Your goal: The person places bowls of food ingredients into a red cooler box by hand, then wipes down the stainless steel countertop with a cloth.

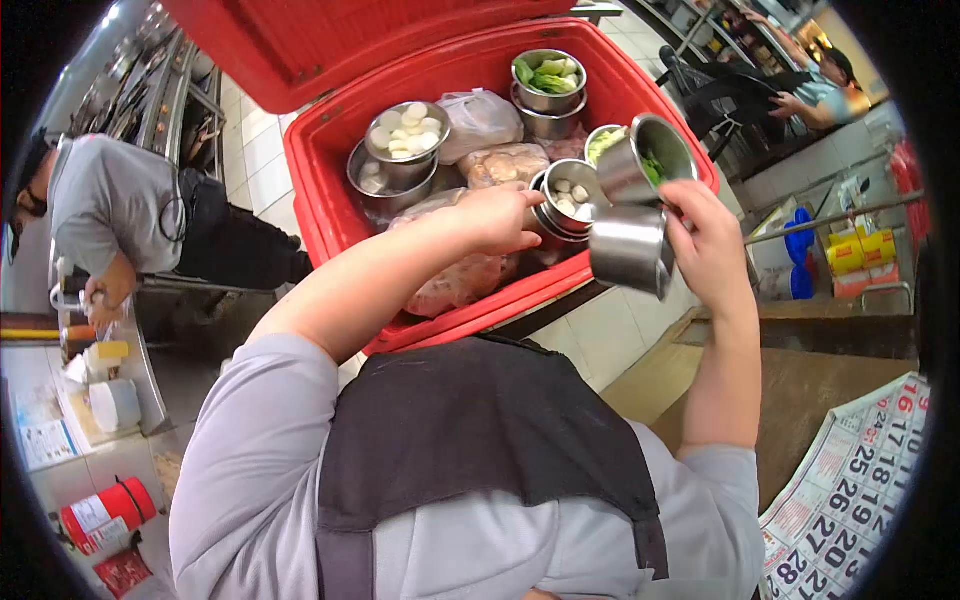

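Observation:
My right hand (708,240) is closed on two metal containers. The upper metal container (618,172) is tilted, with green leaves inside it; the lower metal container (628,245) shows only its shiny outside. Over the red cooler box (470,315), my left hand (503,218) has its index finger and thumb apart, at the left side of a metal pot (572,172) of whitish balls. Whether it touches the pot's rim is hard to tell. The pot sits on other metal pots, and a bowl of chopped pale green vegetable (603,145) stands behind it.
In the cooler are a pot of white rounds (408,130), a pot of leafy greens (548,75) and several plastic bags (482,125). Its lid (350,40) stands open behind. A co-worker (115,205) stands left; another person (830,90) is far right. A calendar (850,490) lies lower right.

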`<action>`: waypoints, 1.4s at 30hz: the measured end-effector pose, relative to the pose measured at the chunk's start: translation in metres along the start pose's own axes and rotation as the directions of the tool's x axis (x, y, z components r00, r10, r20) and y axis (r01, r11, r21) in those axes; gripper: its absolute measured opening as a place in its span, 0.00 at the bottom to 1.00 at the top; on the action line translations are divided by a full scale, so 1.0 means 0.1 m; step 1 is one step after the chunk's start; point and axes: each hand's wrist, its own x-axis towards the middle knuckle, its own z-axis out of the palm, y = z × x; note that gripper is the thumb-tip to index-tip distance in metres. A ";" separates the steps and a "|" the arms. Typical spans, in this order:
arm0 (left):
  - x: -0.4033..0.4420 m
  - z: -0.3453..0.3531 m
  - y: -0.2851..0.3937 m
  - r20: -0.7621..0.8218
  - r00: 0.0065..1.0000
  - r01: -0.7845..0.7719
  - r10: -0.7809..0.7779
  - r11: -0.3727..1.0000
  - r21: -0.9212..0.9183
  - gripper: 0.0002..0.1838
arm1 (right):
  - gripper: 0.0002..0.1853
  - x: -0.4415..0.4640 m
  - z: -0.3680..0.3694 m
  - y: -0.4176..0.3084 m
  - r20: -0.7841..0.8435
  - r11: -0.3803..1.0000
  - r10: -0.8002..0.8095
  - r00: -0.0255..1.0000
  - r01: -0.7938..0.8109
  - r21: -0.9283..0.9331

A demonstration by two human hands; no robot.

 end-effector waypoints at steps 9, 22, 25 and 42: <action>-1.20 -0.63 -0.96 -0.702 0.671 0.236 -0.237 0.967 -0.100 0.24 | 0.13 1.29 1.56 -0.02 0.219 0.950 0.190 0.957 -0.123 -0.287; -1.62 -0.09 -1.69 -0.769 0.447 0.457 -0.457 0.856 -0.242 0.28 | 0.16 1.48 3.20 0.22 0.292 0.866 0.465 0.836 -0.360 -0.348; -1.61 -0.07 -1.73 -0.785 0.444 0.445 -0.432 0.867 -0.225 0.27 | 0.17 1.49 3.17 0.31 0.350 0.876 0.456 0.818 -0.342 -0.341; -1.63 -0.09 -1.68 -0.758 0.462 0.420 -0.460 0.866 -0.270 0.27 | 0.07 0.90 2.44 0.04 0.116 0.989 0.130 0.985 -0.120 -0.089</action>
